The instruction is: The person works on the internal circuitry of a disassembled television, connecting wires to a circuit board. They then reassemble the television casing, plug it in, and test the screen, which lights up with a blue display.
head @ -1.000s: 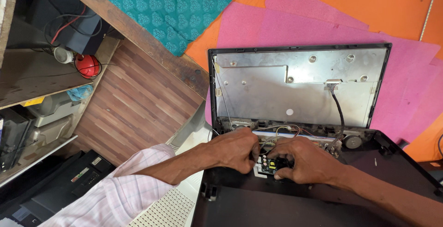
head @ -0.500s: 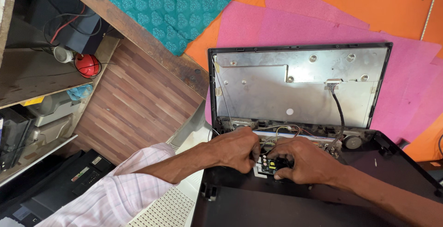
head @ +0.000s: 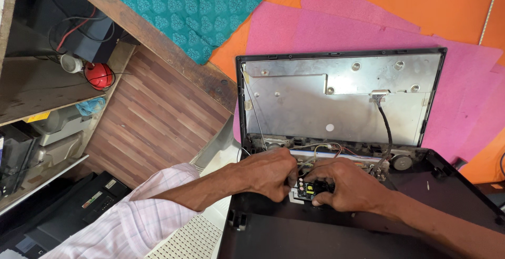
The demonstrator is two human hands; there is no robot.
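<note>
Here, a small circuit board is worked on by both hands inside an opened monitor.

The board is seen low in the casing, just below the metal back panel and the loose wires, lying flat with its long axis roughly left to right. It is gripped by the right hand, whose fingers are curled over its right edge and partly hide it. The left hand is held clenched just beside the board's left edge; whether something thin is pinched in it cannot be told. The board thus lies between the two hands, nearer the right one. A black cable is seen running down the panel towards a round speaker. Pink sheets are spread beneath the monitor.
</note>
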